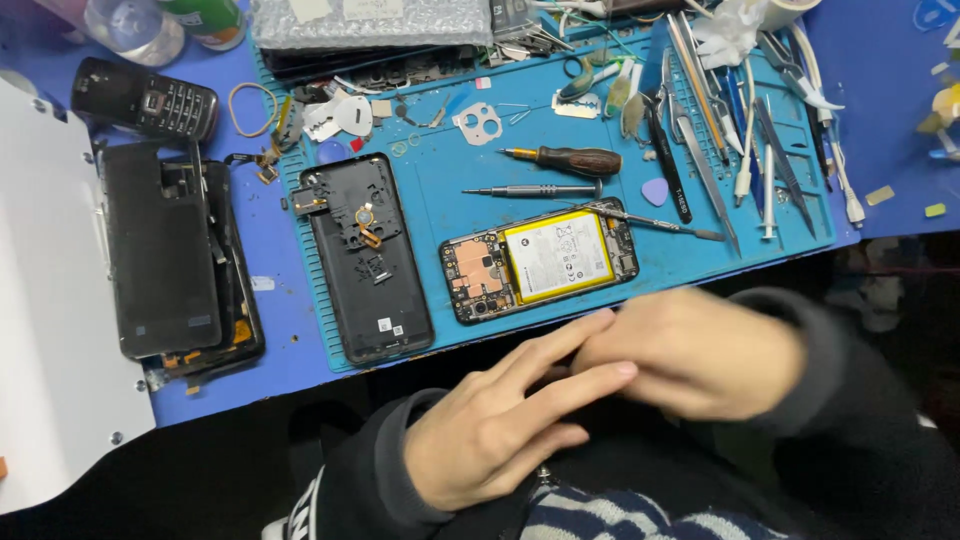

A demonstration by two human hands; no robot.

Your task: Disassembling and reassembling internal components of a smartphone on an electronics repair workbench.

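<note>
Both my hands are down off the bench, below the near edge of the blue silicone mat [450, 205]. My left hand [500, 425] lies flat-ish with the fingers stretched out and loose, tips touching my right hand [690, 350], and nothing's in it. The right one is blurred, curled a bit over the left fingertips, and I honestly can't tell if it's got anything pinched in there. Closest thing to both is the opened phone [540, 262] near the front lip of the mat, lying a little tilted, guts up: pale rectangular battery with a yellow border, coppery board section at its left end, dark frame around it. A thin metal pry tool [655, 222] sits just past its top right corner. Beside it to the left is a matte black back cover [368, 258], long and rounded, overhanging the mat's ridged left edge area. There's a bare strip of mat between those two, and more open mat above the phone up to the slim steel screwdriver [535, 190] and the wooden-handled screwdriver [565, 159]. Right side of the mat is crowded with tweezers [705, 150] and picks. Off the mat on the left, another black phone shell [160, 250] lies on the blue table.
</note>
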